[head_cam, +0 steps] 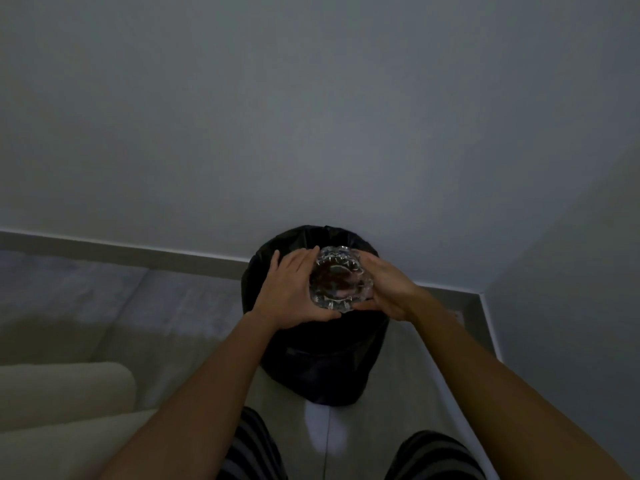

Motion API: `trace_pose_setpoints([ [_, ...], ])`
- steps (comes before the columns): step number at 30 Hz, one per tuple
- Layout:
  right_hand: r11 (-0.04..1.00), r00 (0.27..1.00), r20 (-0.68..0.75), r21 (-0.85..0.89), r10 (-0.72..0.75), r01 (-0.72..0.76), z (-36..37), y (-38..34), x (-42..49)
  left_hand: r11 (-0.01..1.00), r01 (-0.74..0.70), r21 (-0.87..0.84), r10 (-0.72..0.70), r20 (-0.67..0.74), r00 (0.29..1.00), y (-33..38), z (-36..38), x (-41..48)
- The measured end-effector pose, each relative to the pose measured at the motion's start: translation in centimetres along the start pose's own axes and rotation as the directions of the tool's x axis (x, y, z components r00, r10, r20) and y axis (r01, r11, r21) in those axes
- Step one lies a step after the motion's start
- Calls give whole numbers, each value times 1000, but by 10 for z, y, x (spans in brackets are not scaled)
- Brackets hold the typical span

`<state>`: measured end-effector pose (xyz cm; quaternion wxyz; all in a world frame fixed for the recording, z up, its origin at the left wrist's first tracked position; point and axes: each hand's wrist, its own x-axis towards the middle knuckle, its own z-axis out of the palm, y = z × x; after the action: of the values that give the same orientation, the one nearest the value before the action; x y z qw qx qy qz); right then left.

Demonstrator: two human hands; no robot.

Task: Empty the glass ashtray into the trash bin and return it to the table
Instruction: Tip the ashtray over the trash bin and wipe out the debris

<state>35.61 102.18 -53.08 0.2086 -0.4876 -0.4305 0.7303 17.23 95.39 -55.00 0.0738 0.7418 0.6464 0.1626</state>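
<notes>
The clear cut-glass ashtray (340, 278) is held over the mouth of the trash bin (320, 362), a round bin lined with a black bag that stands on the floor against the wall. My left hand (289, 291) grips the ashtray's left side and my right hand (386, 289) grips its right side. The ashtray is tipped so that I look at its underside or hollow; I cannot tell which. Dark reddish shapes show through the glass. Most of the bin's opening is hidden behind my hands and the ashtray.
A pale wall (311, 116) rises right behind the bin and meets a second wall (571, 306) in a corner at the right. A cream sofa arm (59, 393) sits at the lower left. My striped shorts (249, 452) show at the bottom above the tiled floor.
</notes>
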Motion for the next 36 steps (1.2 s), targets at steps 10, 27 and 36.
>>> trace_pose_setpoints([
  [10,991,986,-112,-64,-127,120,-2,-12,-6,807,588,53,-590,94,802,-23,16,-30],
  [27,-323,796,401,-906,-454,272,-12,14,8,712,684,-159,-701,-105,705,-11,60,-20],
  [36,-850,486,858,-375,-168,369,-45,39,-4,716,682,-151,-698,-111,708,-10,61,-19],
])
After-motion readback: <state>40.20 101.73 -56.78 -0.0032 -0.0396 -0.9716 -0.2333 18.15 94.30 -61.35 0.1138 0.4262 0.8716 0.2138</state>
